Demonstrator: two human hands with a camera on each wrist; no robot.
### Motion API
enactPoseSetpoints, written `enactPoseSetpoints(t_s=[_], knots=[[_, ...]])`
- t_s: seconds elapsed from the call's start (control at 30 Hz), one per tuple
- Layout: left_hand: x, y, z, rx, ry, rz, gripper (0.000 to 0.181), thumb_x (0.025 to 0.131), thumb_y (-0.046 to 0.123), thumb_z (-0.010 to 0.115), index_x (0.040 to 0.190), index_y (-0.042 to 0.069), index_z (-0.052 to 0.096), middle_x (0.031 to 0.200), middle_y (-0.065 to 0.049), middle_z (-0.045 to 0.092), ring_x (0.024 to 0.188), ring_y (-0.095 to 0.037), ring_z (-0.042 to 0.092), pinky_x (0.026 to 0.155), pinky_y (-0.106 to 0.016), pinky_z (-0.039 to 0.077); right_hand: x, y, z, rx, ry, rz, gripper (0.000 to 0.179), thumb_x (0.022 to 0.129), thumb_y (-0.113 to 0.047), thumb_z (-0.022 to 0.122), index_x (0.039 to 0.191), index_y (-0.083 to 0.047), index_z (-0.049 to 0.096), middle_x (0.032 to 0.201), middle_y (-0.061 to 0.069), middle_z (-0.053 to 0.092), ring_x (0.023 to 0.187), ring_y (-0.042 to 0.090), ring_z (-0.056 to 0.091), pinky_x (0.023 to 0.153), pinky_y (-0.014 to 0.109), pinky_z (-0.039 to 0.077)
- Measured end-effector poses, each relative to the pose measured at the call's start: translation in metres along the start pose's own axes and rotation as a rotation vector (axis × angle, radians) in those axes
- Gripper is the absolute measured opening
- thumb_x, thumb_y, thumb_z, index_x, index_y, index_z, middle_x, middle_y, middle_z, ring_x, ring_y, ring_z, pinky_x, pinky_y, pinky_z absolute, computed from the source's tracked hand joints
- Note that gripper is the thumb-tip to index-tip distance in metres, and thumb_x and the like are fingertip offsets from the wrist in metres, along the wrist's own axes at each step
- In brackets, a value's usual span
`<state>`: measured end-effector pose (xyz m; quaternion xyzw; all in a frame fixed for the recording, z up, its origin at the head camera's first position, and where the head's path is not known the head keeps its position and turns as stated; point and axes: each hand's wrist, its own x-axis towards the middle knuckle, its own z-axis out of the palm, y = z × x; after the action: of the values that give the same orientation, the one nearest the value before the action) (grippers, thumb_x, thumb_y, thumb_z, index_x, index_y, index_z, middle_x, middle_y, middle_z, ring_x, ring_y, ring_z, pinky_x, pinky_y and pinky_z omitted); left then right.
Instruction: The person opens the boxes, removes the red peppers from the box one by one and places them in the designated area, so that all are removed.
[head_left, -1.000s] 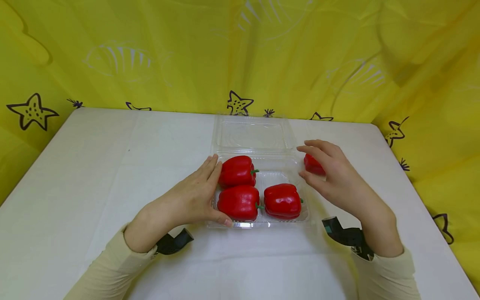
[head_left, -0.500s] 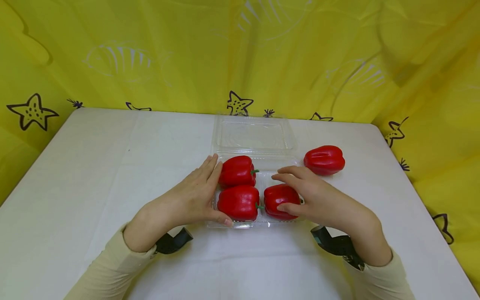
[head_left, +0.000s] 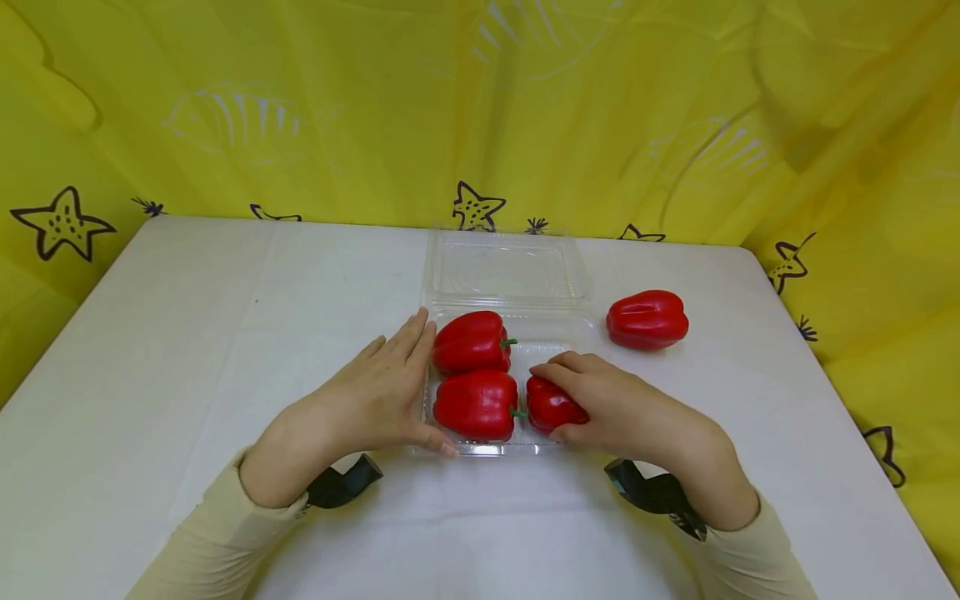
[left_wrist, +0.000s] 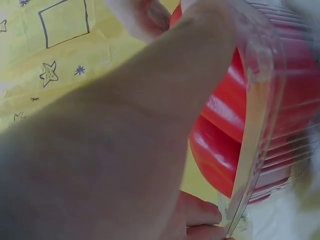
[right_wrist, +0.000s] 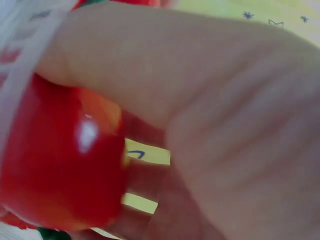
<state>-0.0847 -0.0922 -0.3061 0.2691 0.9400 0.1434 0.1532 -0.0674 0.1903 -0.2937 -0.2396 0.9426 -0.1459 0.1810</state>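
A clear plastic clamshell container (head_left: 517, 450) lies with its lid (head_left: 510, 265) folded back. Two red bell peppers fill its left side, a rear pepper (head_left: 471, 342) and a front pepper (head_left: 477, 406), both with green stems to the right. My left hand (head_left: 375, 396) rests along the container's left wall, fingers extended and thumb at the front edge. At the front right of the container, my right hand (head_left: 630, 408) grips a third bell pepper (head_left: 551, 407), fingers over the far side and thumb on the near side. In the right wrist view that pepper (right_wrist: 60, 160) sits inside the curved hand.
Another red bell pepper (head_left: 647, 320) lies on the white table (head_left: 300, 275), right of the container. A yellow curtain (head_left: 360, 108) with starfish and fish drawings hangs behind the table and along its sides.
My right hand has come from the pepper outside the container, leftward and nearer, onto the front right pepper and now holds it. The left hand stays almost still.
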Motion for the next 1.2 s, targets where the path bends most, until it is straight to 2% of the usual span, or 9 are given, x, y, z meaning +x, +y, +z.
enactPoseSetpoints(t_s=[0.17,0.5,0.73,0.93,1.2], knots=[[0.001,0.002,0.001,0.005,0.011,-0.001,0.136,0.061,0.069,0.082,0.156,-0.005,0.017,0.166,-0.021,0.011,0.154,-0.036,0.013,0.119,-0.059,0.026,0.003,0.001,0.003,0.010,-0.010,0.013,0.067,0.080,-0.022,0.081,0.140,-0.009,0.054,0.129,0.005,0.059,0.117,0.024,0.055,0.091,0.040,0.058],[0.000,0.001,0.001,-0.010,0.004,0.001,0.135,0.062,0.067,0.083,0.155,-0.006,0.017,0.165,-0.022,0.010,0.154,-0.036,0.014,0.119,-0.059,0.026,0.004,0.000,0.003,-0.047,0.020,-0.031,0.064,0.080,-0.025,0.081,0.137,-0.009,0.056,0.124,0.003,0.061,0.112,0.021,0.057,0.091,0.039,0.057],[0.000,0.001,0.001,0.008,0.002,-0.004,0.136,0.062,0.068,0.082,0.156,-0.005,0.015,0.166,-0.022,0.009,0.154,-0.036,0.013,0.120,-0.059,0.024,-0.003,-0.002,-0.005,-0.054,0.095,-0.072,0.064,0.080,-0.026,0.081,0.137,-0.009,0.056,0.126,0.004,0.061,0.113,0.022,0.058,0.090,0.040,0.058],[0.000,0.001,0.000,0.005,0.007,-0.001,0.135,0.062,0.067,0.082,0.156,-0.005,0.016,0.166,-0.021,0.010,0.154,-0.036,0.013,0.120,-0.058,0.025,-0.010,0.001,-0.015,-0.029,0.170,-0.045,0.069,0.079,-0.026,0.083,0.140,-0.011,0.054,0.129,0.003,0.059,0.114,0.021,0.057,0.086,0.041,0.060],[0.000,0.002,0.001,-0.006,0.001,-0.008,0.136,0.062,0.068,0.082,0.156,-0.005,0.015,0.166,-0.021,0.009,0.154,-0.035,0.013,0.120,-0.058,0.025,-0.018,0.004,-0.021,-0.021,0.214,-0.031,0.072,0.079,-0.028,0.083,0.143,-0.014,0.051,0.133,0.005,0.058,0.119,0.026,0.055,0.084,0.044,0.060]])
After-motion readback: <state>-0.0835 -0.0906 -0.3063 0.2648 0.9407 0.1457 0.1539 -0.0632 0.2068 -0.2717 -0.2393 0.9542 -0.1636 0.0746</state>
